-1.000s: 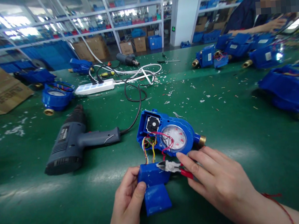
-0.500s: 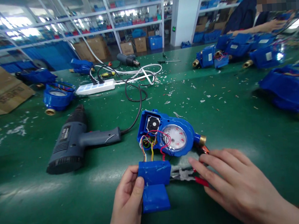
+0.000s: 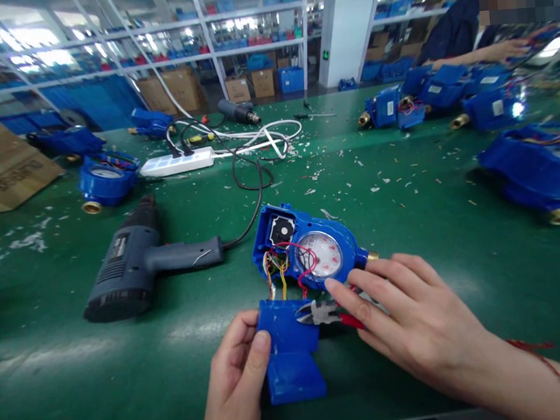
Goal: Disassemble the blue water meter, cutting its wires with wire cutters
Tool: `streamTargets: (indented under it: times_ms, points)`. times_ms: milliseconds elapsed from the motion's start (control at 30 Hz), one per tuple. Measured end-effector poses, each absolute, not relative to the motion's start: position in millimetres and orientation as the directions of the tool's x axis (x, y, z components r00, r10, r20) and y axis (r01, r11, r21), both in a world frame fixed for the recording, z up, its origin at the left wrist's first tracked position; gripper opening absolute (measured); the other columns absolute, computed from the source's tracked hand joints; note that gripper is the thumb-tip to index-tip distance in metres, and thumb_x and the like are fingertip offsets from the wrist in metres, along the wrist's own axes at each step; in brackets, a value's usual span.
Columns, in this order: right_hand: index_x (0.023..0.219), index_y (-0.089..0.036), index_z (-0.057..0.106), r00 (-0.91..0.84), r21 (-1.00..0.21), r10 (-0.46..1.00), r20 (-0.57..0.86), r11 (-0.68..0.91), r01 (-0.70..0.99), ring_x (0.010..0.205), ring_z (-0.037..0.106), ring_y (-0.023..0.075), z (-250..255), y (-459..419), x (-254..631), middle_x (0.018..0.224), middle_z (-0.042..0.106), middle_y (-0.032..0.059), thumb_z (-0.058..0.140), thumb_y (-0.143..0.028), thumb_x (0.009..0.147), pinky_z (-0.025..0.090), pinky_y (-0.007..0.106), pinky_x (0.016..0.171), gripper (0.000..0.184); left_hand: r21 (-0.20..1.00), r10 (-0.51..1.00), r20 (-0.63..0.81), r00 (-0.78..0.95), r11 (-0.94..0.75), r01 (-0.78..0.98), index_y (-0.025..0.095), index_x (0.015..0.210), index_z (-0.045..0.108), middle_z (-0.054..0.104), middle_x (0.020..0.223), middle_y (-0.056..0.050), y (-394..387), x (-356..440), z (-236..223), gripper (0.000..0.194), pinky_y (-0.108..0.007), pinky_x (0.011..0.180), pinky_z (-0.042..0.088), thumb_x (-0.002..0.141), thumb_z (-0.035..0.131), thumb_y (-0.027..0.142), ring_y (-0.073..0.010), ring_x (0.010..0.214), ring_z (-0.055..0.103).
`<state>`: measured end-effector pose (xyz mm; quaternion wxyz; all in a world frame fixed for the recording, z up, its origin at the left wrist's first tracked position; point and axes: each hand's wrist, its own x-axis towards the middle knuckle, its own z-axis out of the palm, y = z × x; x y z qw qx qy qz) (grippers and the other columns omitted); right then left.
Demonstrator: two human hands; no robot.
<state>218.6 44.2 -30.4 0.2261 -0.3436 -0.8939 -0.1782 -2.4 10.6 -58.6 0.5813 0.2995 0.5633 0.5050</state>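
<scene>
A blue plastic cover (image 3: 284,338) with a hinged-looking lower flap is pinched at its left edge by my left hand (image 3: 240,360). Red, yellow and white wires run from its top into an opened blue water meter (image 3: 342,234) with a round dial and a brass end. My right hand (image 3: 407,316) is closed round red-handled diagonal cutters (image 3: 323,312). Their parted jaws lie over the cover's upper right, just below the red wires; whether they touch it I cannot tell.
A grey heat gun (image 3: 135,265) lies on the left. Behind it are a white power strip (image 3: 178,161) and tangled cables. More blue meters (image 3: 536,166) stand left and right. A co-worker's arm (image 3: 484,53) reaches in at the far right. Scraps litter the green table (image 3: 405,214).
My right hand has moved left with the cutters, bringing their jaws from beside the cover to over it. The cover's lower flap has tilted slightly.
</scene>
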Motion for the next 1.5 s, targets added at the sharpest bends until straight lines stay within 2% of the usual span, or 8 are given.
streamTargets:
  times_ms: [167, 333, 700, 867, 1100, 1300, 1367, 1500]
  points:
    - [0.114, -0.011, 0.067, -0.702, 0.194, 0.503, 0.504, 0.726, 0.660, 0.087, 0.052, 0.0260, -26, 50, 219, 0.095, 0.070, 0.0067, 0.048, -0.017, 0.098, 0.037, 0.040, 0.076, 0.026, 0.947, 0.950, -0.297, -0.094, 0.281, -0.157, 0.019, 0.090, 0.071, 0.067, 0.072, -0.002, 10, -10, -64, 0.039, -0.019, 0.052, 0.043, 0.074, 0.076, 0.054, -0.0117, 0.058, 0.053]
    - [0.112, -0.013, 0.068, -0.702, 0.204, 0.510, 0.497, 0.717, 0.666, 0.083, 0.052, 0.0238, -28, 51, 219, 0.093, 0.070, 0.0032, 0.044, -0.017, 0.099, 0.036, 0.038, 0.073, 0.027, 0.952, 0.949, -0.291, -0.117, 0.276, -0.132, 0.020, 0.094, 0.070, 0.069, 0.077, -0.002, 8, -13, -68, 0.035, -0.020, 0.058, 0.047, 0.077, 0.075, 0.050, -0.0135, 0.064, 0.057]
    - [0.108, -0.014, 0.067, -0.665, 0.143, 0.509, 0.547, 0.725, 0.673, 0.074, 0.053, 0.0185, -40, 49, 224, 0.089, 0.071, 0.0040, 0.045, -0.017, 0.099, 0.038, 0.033, 0.063, 0.024, 0.927, 0.928, -0.346, -0.138, 0.316, -0.200, 0.019, 0.083, 0.071, 0.068, 0.070, -0.002, 10, -3, -59, 0.039, -0.021, 0.057, 0.045, 0.069, 0.080, 0.054, -0.0140, 0.061, 0.058]
    - [0.108, -0.013, 0.067, -0.611, 0.038, 0.546, 0.574, 0.727, 0.686, 0.076, 0.056, 0.0182, -43, 44, 231, 0.089, 0.070, 0.0052, 0.051, -0.016, 0.095, 0.045, 0.031, 0.064, 0.021, 0.916, 0.927, -0.360, -0.110, 0.329, -0.229, 0.019, 0.082, 0.070, 0.067, 0.068, -0.001, 11, -2, -61, 0.040, -0.020, 0.054, 0.044, 0.068, 0.081, 0.054, -0.0133, 0.059, 0.056]
    - [0.109, -0.014, 0.065, -0.467, -0.199, 0.647, 0.603, 0.688, 0.698, 0.077, 0.062, 0.0169, -50, 35, 239, 0.093, 0.069, 0.0074, 0.054, -0.010, 0.089, 0.053, 0.029, 0.067, 0.024, 0.866, 0.899, -0.422, -0.116, 0.361, -0.346, 0.019, 0.081, 0.071, 0.065, 0.064, 0.001, 12, 5, -56, 0.038, -0.017, 0.051, 0.042, 0.065, 0.084, 0.050, -0.0105, 0.055, 0.053]
    - [0.113, -0.020, 0.064, -0.218, -0.408, 0.763, 0.609, 0.536, 0.739, 0.080, 0.068, 0.0121, -41, 29, 252, 0.096, 0.068, 0.0035, 0.056, -0.008, 0.088, 0.053, 0.019, 0.068, 0.029, 0.831, 0.854, -0.479, -0.204, 0.366, -0.419, 0.019, 0.090, 0.073, 0.068, 0.070, 0.001, 16, -3, -64, 0.046, -0.017, 0.059, 0.048, 0.059, 0.088, 0.049, -0.0104, 0.062, 0.059]
    - [0.116, -0.021, 0.063, -0.264, -0.389, 0.775, 0.574, 0.542, 0.745, 0.081, 0.067, 0.0129, -43, 27, 256, 0.098, 0.067, 0.0040, 0.055, -0.010, 0.088, 0.053, 0.020, 0.068, 0.031, 0.823, 0.849, -0.495, -0.184, 0.390, -0.413, 0.019, 0.093, 0.073, 0.069, 0.070, 0.001, 16, -4, -65, 0.048, -0.017, 0.058, 0.048, 0.060, 0.087, 0.050, -0.0105, 0.061, 0.060]
    - [0.119, -0.016, 0.062, -0.468, -0.184, 0.730, 0.498, 0.616, 0.766, 0.091, 0.061, 0.0201, -46, 25, 259, 0.103, 0.065, 0.0090, 0.052, -0.014, 0.090, 0.051, 0.032, 0.075, 0.032, 0.829, 0.849, -0.492, -0.194, 0.390, -0.401, 0.018, 0.088, 0.073, 0.068, 0.067, 0.001, 14, -1, -60, 0.048, -0.018, 0.055, 0.048, 0.057, 0.088, 0.051, -0.0117, 0.059, 0.059]
